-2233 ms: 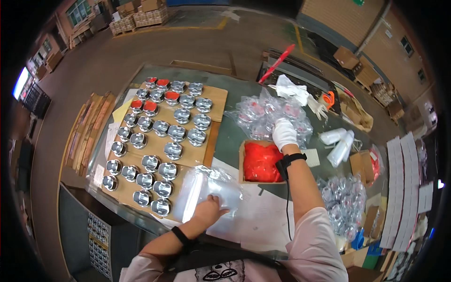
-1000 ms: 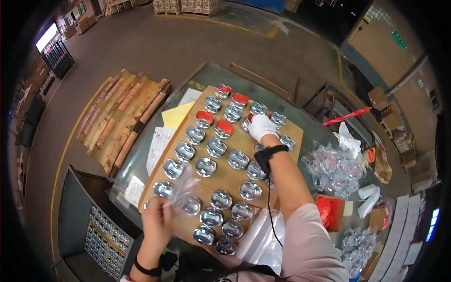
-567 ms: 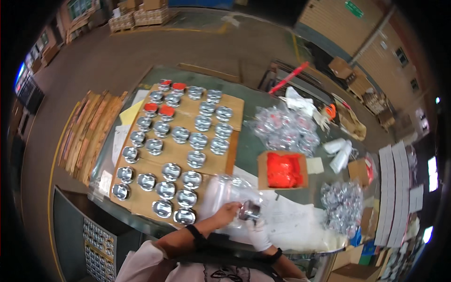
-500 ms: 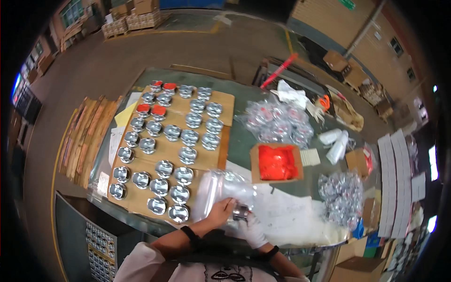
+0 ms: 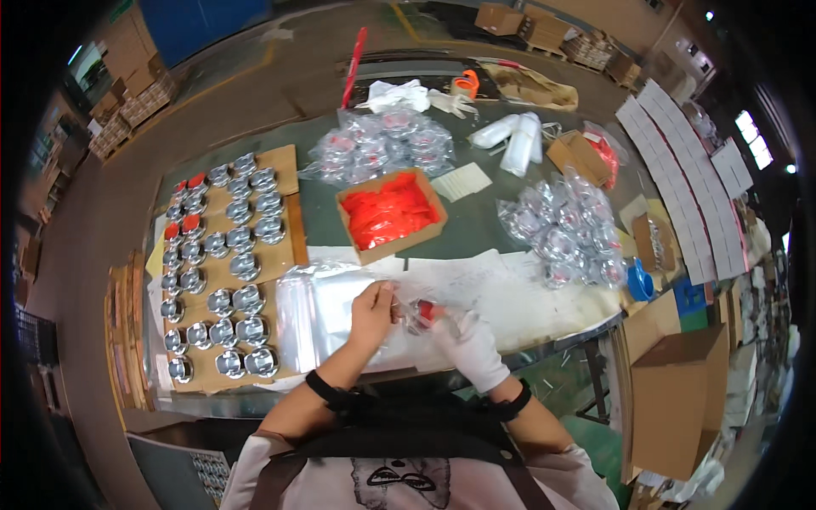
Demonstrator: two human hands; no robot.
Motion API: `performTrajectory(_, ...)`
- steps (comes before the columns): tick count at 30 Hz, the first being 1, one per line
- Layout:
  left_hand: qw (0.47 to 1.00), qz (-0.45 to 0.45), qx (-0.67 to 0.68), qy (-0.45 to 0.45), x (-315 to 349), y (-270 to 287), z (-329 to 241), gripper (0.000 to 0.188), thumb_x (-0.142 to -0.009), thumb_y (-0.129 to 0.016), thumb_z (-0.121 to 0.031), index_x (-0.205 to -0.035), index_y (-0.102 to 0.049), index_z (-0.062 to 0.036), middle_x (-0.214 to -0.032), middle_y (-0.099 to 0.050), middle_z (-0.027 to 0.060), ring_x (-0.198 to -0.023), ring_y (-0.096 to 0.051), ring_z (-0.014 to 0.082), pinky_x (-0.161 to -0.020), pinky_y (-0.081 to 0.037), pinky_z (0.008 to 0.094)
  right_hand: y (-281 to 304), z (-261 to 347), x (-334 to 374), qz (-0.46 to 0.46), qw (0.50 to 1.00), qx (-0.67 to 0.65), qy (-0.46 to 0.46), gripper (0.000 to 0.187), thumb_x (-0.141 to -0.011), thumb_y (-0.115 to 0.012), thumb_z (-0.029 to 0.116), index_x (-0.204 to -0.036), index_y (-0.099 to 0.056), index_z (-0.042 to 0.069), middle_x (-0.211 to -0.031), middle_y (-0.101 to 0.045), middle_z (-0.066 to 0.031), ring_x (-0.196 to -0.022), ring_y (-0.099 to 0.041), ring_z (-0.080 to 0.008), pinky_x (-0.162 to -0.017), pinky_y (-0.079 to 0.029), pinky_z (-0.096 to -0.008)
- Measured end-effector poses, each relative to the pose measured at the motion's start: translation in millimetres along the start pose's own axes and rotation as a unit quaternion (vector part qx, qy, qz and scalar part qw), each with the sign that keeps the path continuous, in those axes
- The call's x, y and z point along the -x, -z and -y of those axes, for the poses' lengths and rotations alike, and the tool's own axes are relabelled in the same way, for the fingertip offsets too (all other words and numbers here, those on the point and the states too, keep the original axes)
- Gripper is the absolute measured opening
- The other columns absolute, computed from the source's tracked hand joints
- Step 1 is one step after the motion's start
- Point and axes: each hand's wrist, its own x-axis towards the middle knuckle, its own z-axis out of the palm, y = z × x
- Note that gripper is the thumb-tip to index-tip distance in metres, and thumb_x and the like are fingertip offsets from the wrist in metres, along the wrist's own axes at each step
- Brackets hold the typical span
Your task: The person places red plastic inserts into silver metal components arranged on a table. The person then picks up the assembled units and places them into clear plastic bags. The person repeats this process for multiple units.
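Observation:
My bare left hand (image 5: 371,313) is closed, its fingertips pinching the edge of a clear plastic bag. In my gloved right hand (image 5: 473,350) is a metal piston (image 5: 420,315) with a red patch, which seems to be inside that bag; blur hides the details. Both hands are close together above white paper (image 5: 484,285) on the table. A stack of flat clear bags (image 5: 297,314) lies just left of my left hand. Beyond my hands stands a cardboard box (image 5: 400,246) filled with red plastic pieces (image 5: 387,212).
Rows of bare pistons (image 5: 246,299) stand on cardboard (image 5: 285,170) at the left. Bagged pistons lie in two heaps, one at the back (image 5: 374,144) and one at the right (image 5: 565,229). Bag rolls (image 5: 520,144), orange tape (image 5: 464,84) and a blue tape roll (image 5: 640,279) are farther out.
My view has swung to the right. The piston, dark and uncovered-looking before, now shows red and has clear plastic around it. My left hand has moved slightly apart from it.

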Motion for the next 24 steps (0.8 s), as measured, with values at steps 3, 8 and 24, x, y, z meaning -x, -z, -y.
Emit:
performTrajectory(3,0.987,0.122,-0.089,-0.055,4.4,-10.0,6.6,0.025,-0.097,-0.053,-0.019,-0.113,-0.063,-0.0016,-0.090,-0.058,0.0077,-0.077,-0.059,0.0146,-0.063,-0.048,0.0298,-8.2,-24.1,7.5,-0.072,0.979,0.177,-0.074,0.044,-0.080,-0.070,0.018,-0.119,-0.055,0.002,-0.088,-0.062,-0.0191,-0.080,-0.064,-0.0348,-0.075,-0.053,-0.0455)
performTrajectory(8,0.772,0.156,-0.565,-0.245,29.0,-11.0,12.4,0.024,-0.085,-0.063,-0.019,-0.104,-0.069,-0.0070,-0.100,-0.051,0.0153,-0.095,-0.055,0.0283,-0.073,-0.046,0.0411,-35.4,-60.4,3.4,0.005,0.902,-0.269,-0.337,0.037,-0.081,-0.066,0.013,-0.115,-0.056,0.001,-0.086,-0.062,-0.0158,-0.080,-0.065,-0.0316,-0.071,-0.053,-0.0402)
performTrajectory(24,0.698,0.158,-0.683,-0.145,3.8,-8.5,39.3,0.041,-0.081,-0.068,-0.038,-0.110,-0.064,-0.0096,-0.107,-0.051,0.0137,-0.099,-0.056,0.0326,-0.081,-0.046,0.0470,-42.0,-69.2,-29.9,0.209,0.899,0.353,0.153,0.009,-0.082,-0.053,0.015,-0.083,-0.059,0.007,-0.076,-0.063,-0.0112,-0.063,-0.065,-0.0260,-0.051,-0.051,-0.0401)
